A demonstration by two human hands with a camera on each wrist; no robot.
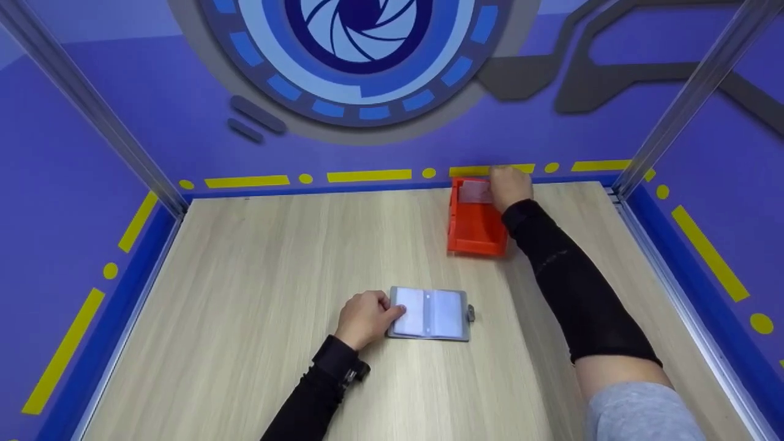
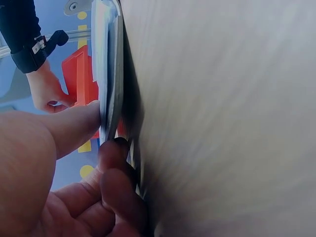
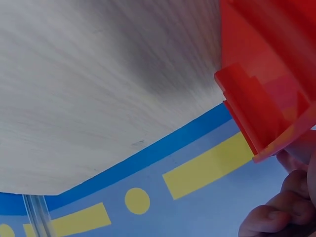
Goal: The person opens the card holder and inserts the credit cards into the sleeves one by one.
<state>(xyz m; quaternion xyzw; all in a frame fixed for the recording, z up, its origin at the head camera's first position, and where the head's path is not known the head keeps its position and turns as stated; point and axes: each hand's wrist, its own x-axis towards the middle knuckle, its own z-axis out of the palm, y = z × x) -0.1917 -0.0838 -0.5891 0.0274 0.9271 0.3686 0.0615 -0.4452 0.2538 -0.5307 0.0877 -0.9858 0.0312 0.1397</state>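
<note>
A small grey card album (image 1: 446,313) lies spread flat on the table, with clear pale sleeves on both sides and a snap strap at its right edge. My left hand (image 1: 365,318) pinches its left edge, the thumb on top of the sleeve and the fingers at the cover's underside, as the left wrist view shows. Farther back, my right hand (image 1: 510,187) is at the far right corner of a red open bin (image 1: 476,248), fingers curled, its fingertips at a pale pinkish card (image 1: 474,192) inside. The bin's rim partly hides those fingers in the right wrist view.
The wooden table (image 1: 275,263) carries the album and the bin. A blue-purple wall (image 1: 392,156) with yellow marks stands right behind the bin. Metal corner posts (image 1: 686,92) and side walls bound the table at left and right.
</note>
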